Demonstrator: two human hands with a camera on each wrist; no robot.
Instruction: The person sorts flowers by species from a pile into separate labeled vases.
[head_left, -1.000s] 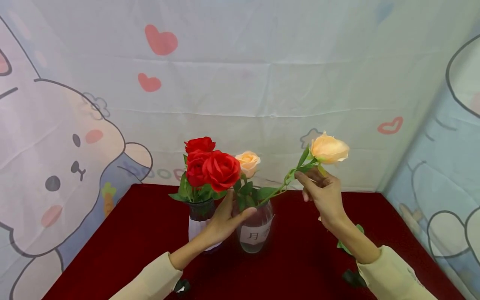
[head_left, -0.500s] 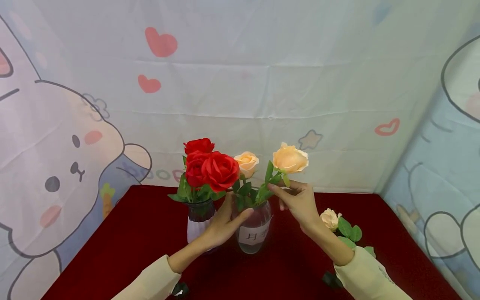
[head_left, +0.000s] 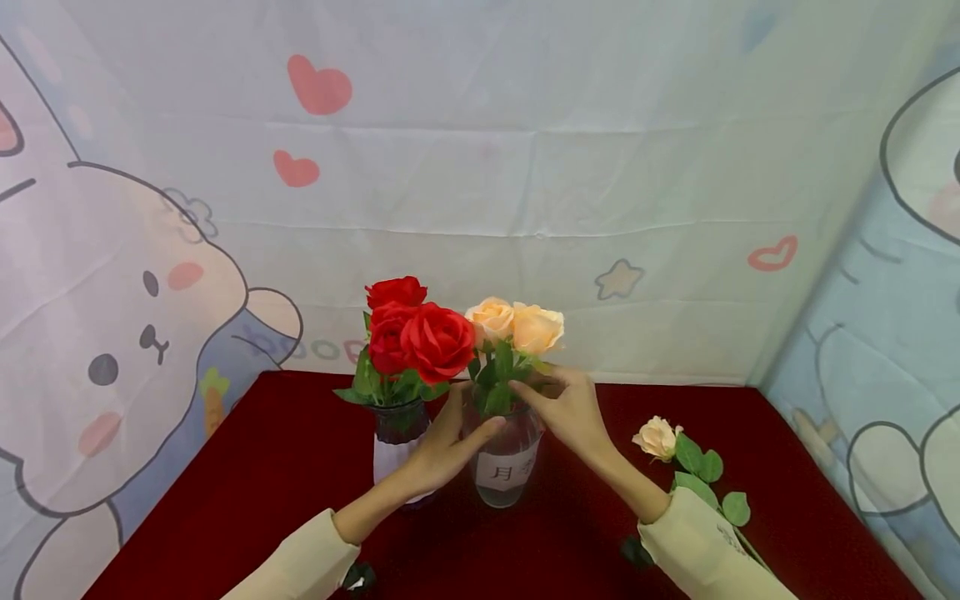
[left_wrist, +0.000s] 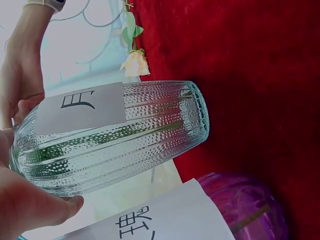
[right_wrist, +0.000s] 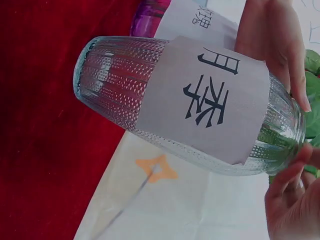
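In the head view my left hand (head_left: pixel 442 450) holds the upper part of a clear ribbed glass vase (head_left: pixel 504 497) with a white paper label. At its mouth my right hand (head_left: pixel 567 410) pinches the leafy stem of a peach rose (head_left: pixel 538 330). Just left of that bloom is another peach rose (head_left: pixel 491 318), its stem inside the vase. The right wrist view has the vase's label (right_wrist: pixel 205 100) facing it and my right hand (right_wrist: pixel 295 200) at the rim. Fingers and leaves hide most of the opening.
Left of the clear vase, several red roses (head_left: pixel 438 342) fill a second vase (head_left: pixel 392 458), purple at its base (left_wrist: pixel 252 207). A loose peach rose (head_left: pixel 657 437) lies on the red cloth (head_left: pixel 300 467) at right. A printed curtain (head_left: pixel 540 183) hangs behind.
My right hand has moved left and brought the peach rose from an outward slant to upright beside the other peach bloom, its stem lower in the vase. My left hand stays put.
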